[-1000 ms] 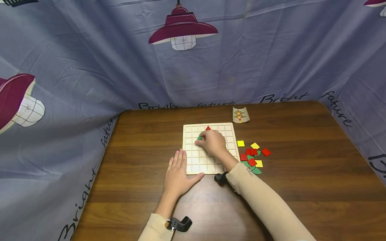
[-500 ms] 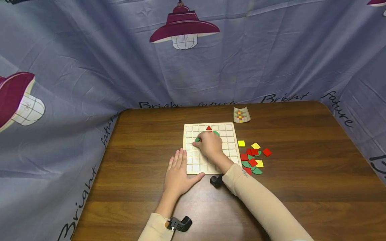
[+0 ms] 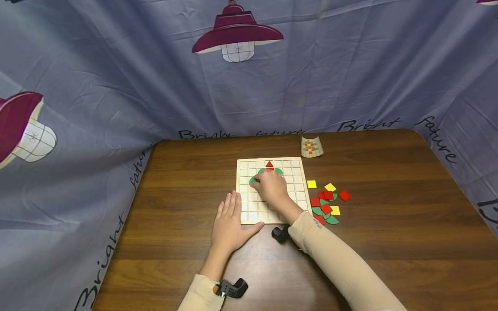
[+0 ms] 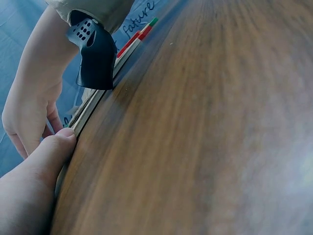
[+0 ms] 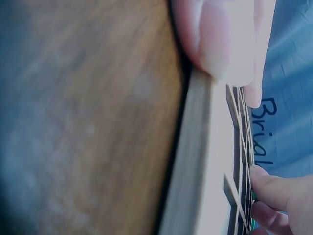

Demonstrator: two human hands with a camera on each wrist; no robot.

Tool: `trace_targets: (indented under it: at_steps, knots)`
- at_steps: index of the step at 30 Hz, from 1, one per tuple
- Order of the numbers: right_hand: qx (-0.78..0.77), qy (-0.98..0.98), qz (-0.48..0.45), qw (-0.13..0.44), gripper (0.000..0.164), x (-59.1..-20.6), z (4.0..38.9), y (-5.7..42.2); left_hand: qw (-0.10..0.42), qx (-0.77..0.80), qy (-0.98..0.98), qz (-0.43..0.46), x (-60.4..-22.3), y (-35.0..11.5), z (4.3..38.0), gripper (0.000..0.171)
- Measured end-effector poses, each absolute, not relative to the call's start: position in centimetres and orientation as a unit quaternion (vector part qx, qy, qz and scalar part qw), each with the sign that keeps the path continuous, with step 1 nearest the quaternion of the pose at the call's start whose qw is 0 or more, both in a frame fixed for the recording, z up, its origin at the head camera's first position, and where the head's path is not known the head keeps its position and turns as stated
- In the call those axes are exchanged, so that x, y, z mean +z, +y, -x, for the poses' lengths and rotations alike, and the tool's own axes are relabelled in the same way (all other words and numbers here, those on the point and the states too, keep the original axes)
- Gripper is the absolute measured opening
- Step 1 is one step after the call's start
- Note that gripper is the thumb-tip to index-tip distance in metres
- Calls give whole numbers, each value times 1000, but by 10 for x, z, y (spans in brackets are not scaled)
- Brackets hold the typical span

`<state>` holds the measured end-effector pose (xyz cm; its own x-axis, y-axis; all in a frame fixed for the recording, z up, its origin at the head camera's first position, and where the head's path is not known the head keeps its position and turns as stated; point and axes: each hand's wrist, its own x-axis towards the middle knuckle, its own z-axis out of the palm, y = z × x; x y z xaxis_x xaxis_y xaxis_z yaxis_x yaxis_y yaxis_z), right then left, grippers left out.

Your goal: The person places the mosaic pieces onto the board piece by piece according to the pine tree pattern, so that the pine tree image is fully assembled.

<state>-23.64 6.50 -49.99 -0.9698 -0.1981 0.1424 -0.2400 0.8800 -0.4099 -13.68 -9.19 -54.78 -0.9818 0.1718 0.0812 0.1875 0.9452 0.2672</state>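
Observation:
A pale square grid board [image 3: 249,207] lies on the table. My left hand [image 3: 229,224] rests flat at its lower-left corner, fingers along the left edge and thumb at the near edge. My right hand [image 3: 271,186] is over the upper part, thumb and fingertips pinching a green quarter-circle tile [image 3: 252,181] at a left-hand cell. In the right wrist view the right thumb [image 5: 274,188] meets the fingers low over the grid. A red triangle tile [image 3: 269,164] sits in the top row. Below it, a red tile [image 3: 270,169] is partly hidden between green tiles [image 3: 279,171].
Right of the board lies a loose, partly overlapping pile of red tiles [image 3: 326,209], green tiles [image 3: 332,220] and yellow tiles [image 3: 311,184]. A curled pattern card [image 3: 311,147] stands behind it. A printed curtain [image 3: 330,77] borders the table [image 3: 186,172].
The right hand has shifted slightly left and down the board with the green tile, uncovering the green tiles beside the red one. The left hand has stayed in place.

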Motion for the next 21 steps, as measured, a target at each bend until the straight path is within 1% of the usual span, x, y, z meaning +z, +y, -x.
trace_targets:
  at_steps: [4, 8, 11, 21]
  knots:
    - [218, -969, -111, 45, 19, -501, 237, 65, 29, -140, -986, 91, -548, -92, 137, 118]
    - [213, -970, -113, 38, 35, -502, 236, 66, 28, -138, -986, 90, -548, -92, 137, 118]
    - [210, -970, -114, 33, 41, -503, 236, 67, 29, -138, -986, 91, -548, -92, 137, 118]
    - [221, -968, -120, 29, 31, -505, 236, 67, 29, -141, -985, 90, -547, -92, 136, 118]
